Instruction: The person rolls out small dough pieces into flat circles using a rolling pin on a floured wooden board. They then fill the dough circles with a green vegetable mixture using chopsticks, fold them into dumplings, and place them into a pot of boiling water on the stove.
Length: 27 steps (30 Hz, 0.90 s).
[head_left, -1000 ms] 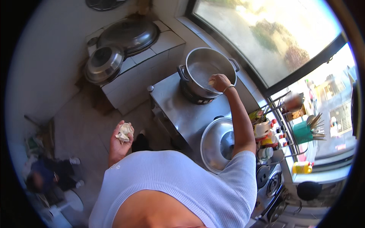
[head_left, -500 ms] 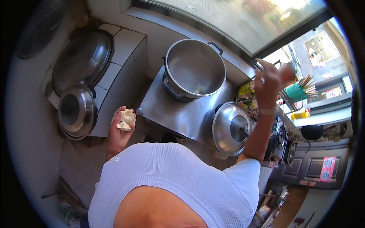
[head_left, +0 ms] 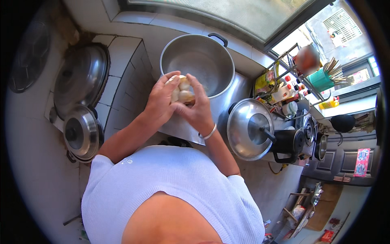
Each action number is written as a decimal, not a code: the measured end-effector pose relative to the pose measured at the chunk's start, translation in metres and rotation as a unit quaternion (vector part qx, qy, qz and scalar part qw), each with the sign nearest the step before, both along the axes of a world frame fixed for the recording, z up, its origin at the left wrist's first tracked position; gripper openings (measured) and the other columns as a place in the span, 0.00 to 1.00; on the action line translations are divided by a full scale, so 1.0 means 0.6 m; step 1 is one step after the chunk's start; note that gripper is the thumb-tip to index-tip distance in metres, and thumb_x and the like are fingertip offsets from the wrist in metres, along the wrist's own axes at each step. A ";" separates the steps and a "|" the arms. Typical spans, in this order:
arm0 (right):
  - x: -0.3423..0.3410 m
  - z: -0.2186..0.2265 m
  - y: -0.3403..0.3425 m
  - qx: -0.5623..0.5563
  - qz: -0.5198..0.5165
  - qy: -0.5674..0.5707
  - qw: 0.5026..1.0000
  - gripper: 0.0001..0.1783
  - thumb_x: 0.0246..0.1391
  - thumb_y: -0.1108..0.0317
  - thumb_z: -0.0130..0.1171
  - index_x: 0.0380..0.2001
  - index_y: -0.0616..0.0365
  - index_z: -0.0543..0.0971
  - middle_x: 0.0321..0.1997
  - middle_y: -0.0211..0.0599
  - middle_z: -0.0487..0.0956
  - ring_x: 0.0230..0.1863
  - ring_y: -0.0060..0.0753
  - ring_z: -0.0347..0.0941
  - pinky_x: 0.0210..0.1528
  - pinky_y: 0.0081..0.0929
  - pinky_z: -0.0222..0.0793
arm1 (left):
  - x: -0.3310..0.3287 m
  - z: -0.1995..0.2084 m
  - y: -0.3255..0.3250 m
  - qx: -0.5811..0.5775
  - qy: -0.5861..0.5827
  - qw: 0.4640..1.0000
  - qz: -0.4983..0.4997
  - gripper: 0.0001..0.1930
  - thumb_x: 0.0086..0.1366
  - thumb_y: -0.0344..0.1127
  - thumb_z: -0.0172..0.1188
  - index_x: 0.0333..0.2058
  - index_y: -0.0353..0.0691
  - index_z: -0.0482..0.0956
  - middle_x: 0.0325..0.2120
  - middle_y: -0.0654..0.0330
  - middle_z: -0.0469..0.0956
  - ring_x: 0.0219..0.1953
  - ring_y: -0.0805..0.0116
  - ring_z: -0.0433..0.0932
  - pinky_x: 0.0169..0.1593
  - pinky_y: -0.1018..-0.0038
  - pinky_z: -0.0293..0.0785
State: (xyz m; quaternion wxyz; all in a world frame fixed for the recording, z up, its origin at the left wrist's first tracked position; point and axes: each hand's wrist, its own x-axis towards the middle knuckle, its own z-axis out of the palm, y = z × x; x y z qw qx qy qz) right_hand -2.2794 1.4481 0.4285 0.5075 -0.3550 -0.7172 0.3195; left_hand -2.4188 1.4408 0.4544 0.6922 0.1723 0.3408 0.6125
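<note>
Both hands meet above the near rim of a large, deep metal pot (head_left: 195, 53) with dark handles. My left hand (head_left: 159, 99) and my right hand (head_left: 199, 110) are cupped together around several pale, rounded cream lumps (head_left: 183, 86) with yellowish-brown patches. They look a little like garlic, but their exact kind is unclear. My fingers curl about them from both sides and partly hide them. The pot stands uncovered on a shiny steel surface (head_left: 178, 127), and my hands block part of its near side.
On the right rests a lidded wok (head_left: 248, 118), beside a black lidded pot (head_left: 289, 142). Bottles (head_left: 282, 94) and a green chopstick holder (head_left: 321, 80) stand behind. A tiled ledge at left bears a large dark lid (head_left: 81, 75) and a smaller lidded pot (head_left: 80, 132).
My right hand has come down from the rack at right to join my left. The left has moved up and right with the pale lumps, which both hands now surround.
</note>
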 end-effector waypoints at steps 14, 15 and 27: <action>0.116 -0.052 0.163 -0.121 0.039 -0.169 0.977 0.07 0.49 0.72 0.66 0.33 0.57 0.81 0.29 0.39 0.82 0.32 0.35 0.81 0.33 0.30 0.76 | -0.005 -0.048 0.129 -0.084 0.024 0.991 -0.102 0.21 0.79 0.47 0.38 0.58 0.39 0.69 0.54 0.50 0.75 0.56 0.52 0.76 0.56 0.49 0.76; 0.110 -0.041 0.165 -0.118 0.062 -0.246 0.960 0.08 0.45 0.74 0.65 0.32 0.54 0.83 0.32 0.43 0.82 0.36 0.45 0.80 0.42 0.36 0.76 | -0.007 -0.047 0.129 -0.080 0.020 0.991 -0.103 0.22 0.79 0.48 0.37 0.59 0.39 0.68 0.55 0.49 0.74 0.56 0.52 0.75 0.56 0.49 0.76; 0.125 0.070 0.131 0.098 -0.091 -0.459 0.878 0.14 0.52 0.74 0.59 0.44 0.57 0.80 0.47 0.40 0.80 0.48 0.45 0.77 0.43 0.36 0.77 | -0.008 0.042 0.073 -0.032 0.018 0.991 -0.130 0.24 0.78 0.47 0.39 0.62 0.34 0.65 0.58 0.45 0.71 0.59 0.49 0.73 0.59 0.50 0.75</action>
